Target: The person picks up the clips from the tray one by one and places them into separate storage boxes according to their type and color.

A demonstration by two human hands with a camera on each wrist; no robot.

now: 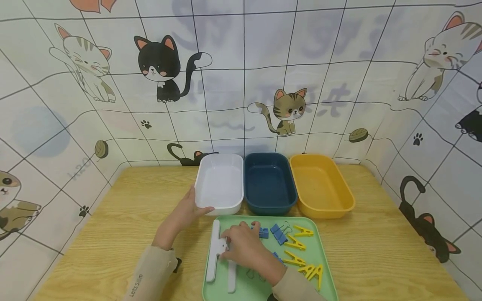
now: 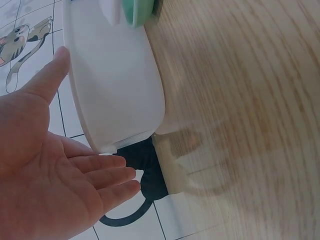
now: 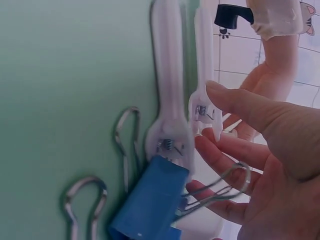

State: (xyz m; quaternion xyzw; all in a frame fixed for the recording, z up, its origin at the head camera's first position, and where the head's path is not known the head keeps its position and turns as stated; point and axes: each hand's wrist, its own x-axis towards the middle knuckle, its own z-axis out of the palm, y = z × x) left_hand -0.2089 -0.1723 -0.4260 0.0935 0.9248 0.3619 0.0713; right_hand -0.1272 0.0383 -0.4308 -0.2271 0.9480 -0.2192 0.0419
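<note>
A white bin (image 1: 219, 184) stands behind the green tray (image 1: 263, 288). My left hand (image 1: 184, 211) rests against its near left corner; in the left wrist view the fingers (image 2: 112, 185) are straight and the thumb lies along the rim. Over the tray, my right hand (image 1: 244, 246) pinches the short tab of a white bag clip (image 1: 212, 263) between thumb and fingers; this clip lies along the tray's left side. A second white bag clip (image 1: 231, 278) lies partly under that hand. Blue binder clips (image 1: 278, 234) are close by, one large in the right wrist view.
Several yellow clothespins (image 1: 295, 242) lie on the tray's right half. A dark blue bin (image 1: 270, 184) and a yellow bin (image 1: 321, 186) stand in a row right of the white one. Behind them hangs a cat-print cloth (image 1: 226, 92). The wooden table (image 1: 388, 251) extends to both sides.
</note>
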